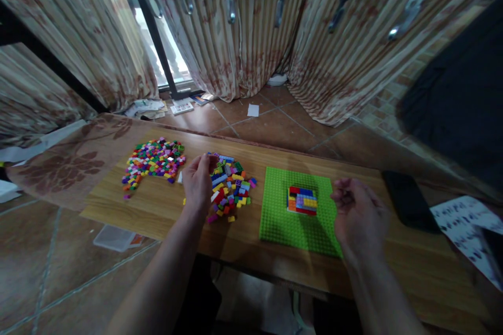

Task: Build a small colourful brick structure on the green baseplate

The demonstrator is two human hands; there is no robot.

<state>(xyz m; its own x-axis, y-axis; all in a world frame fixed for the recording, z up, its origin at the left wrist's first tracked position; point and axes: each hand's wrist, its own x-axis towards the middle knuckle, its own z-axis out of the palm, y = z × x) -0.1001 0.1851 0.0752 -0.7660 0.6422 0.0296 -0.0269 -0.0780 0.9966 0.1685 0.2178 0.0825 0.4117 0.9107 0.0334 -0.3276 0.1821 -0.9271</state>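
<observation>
My left hand (198,180) is over the left side of a pile of mixed toy bricks (231,188). Its thumb and fingers are pinched together, and whatever may be between them is hidden. My right hand (359,214) hovers at the right edge of a green studded baseplate (275,225). Its fingers are loosely curled in, with nothing visible in them. Near the baseplate's middle sits a small rectangular block of joined bricks (302,201) in red, blue, yellow, orange and lavender, with a white edge showing at the bottom.
A second heap of smaller coloured bricks (155,159) lies on the wooden table (157,204) to the left. At the right end are a black flat object (411,201) and a printed sheet (467,230). A clear plastic container (113,237) stands on the floor. Striped curtains (236,47) hang behind.
</observation>
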